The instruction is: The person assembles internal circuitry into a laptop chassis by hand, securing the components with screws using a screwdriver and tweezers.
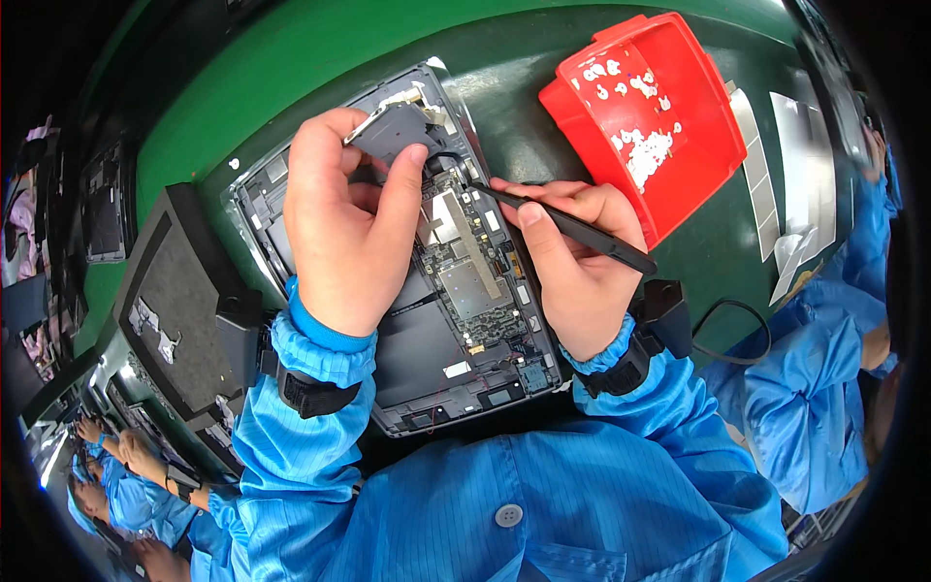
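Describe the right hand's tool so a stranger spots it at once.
Find the opened device on the green table, then the right hand at its right edge. The tool is the slim black stick in that hand, long and narrow, unlike the broad grey part in the left hand.

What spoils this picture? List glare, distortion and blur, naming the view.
Head view: fisheye bending, black beyond the round rim; head view, top: pale sheen on the green table left of the red bin; head view, centre: circuit board, left hand and right hand look fairly sharp.
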A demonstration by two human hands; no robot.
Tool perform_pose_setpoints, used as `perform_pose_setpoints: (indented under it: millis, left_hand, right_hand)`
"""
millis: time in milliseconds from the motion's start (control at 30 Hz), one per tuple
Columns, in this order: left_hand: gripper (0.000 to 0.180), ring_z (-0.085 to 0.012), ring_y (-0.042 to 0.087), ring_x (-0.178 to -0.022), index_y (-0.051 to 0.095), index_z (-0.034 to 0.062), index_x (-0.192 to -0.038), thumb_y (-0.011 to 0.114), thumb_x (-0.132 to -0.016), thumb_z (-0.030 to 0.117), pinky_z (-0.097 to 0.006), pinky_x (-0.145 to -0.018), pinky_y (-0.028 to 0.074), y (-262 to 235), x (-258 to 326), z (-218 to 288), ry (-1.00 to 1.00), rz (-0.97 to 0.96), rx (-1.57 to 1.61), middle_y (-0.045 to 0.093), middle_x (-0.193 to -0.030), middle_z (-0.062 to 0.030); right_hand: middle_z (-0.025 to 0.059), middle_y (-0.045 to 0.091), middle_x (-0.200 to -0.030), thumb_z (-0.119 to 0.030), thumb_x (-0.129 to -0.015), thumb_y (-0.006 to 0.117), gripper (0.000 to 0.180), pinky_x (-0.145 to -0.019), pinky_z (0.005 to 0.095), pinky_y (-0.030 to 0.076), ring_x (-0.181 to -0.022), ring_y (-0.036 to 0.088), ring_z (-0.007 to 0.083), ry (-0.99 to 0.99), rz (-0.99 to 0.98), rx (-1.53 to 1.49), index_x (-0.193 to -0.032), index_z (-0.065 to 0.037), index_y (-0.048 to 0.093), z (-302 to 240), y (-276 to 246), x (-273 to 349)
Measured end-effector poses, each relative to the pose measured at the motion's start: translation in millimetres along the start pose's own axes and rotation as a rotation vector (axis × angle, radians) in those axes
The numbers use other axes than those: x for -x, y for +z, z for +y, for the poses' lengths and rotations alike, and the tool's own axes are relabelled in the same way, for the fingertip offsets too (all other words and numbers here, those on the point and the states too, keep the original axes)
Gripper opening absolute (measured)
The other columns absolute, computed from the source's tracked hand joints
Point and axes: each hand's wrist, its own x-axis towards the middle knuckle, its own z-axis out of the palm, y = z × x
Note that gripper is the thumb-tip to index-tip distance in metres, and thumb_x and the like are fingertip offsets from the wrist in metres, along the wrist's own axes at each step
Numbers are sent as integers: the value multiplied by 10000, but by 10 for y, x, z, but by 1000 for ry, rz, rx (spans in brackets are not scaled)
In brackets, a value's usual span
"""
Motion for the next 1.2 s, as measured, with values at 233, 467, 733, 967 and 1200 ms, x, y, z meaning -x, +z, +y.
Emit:
perform_pose_setpoints:
  millis: [233, 467, 733, 967, 1200]
  left_hand:
    - [290, -50, 493, -558, 458, 6, -993, 639, -766, -17, -182, -431, 418, 5, -2, -13, -64, -19, -19, 500, -707, -42]
    - [403, -49, 459, -504, 428, 10, -1039, 683, -726, 6, -183, -414, 391, -15, 20, -24, -96, -59, -17, 504, -760, -62]
    - [539, -64, 455, -538, 423, 6, -1054, 763, -636, 42, -204, -451, 400, 9, 26, 67, -138, -92, -225, 516, -776, -67]
    - [582, -217, 527, -719, 424, -13, -1075, 744, -592, 43, -316, -611, 461, -6, -29, 168, 8, -121, -406, 530, -852, -112]
    - [697, -358, 363, -1164, 330, -58, -1235, 686, -651, 76, -408, -1003, 284, -436, 311, 392, 177, 0, -670, 385, -1231, -228]
  right_hand:
    - [149, 579, -858, 116, -729, 597, 158, -757, 325, 505, -872, 629, 258, -288, -111, 253, -802, 32, 485, 62, -42, -21]
    - [184, 574, -932, 125, -761, 563, 187, -835, 360, 475, -974, 598, 308, -455, -301, 518, -831, 19, 425, 41, -106, -23]
    - [146, 583, -756, 128, -631, 647, 194, -689, 361, 542, -759, 638, 296, -654, -219, 522, -738, 32, 518, 109, -68, -74]
    - [152, 585, -781, 106, -648, 648, 185, -681, 347, 529, -765, 633, 301, -704, -242, 502, -754, 28, 518, 85, -64, -45]
    - [153, 591, -836, -19, -849, 530, 170, -656, 284, 473, -786, 628, 238, -170, -144, 458, -1011, 24, 503, -283, -207, 222]
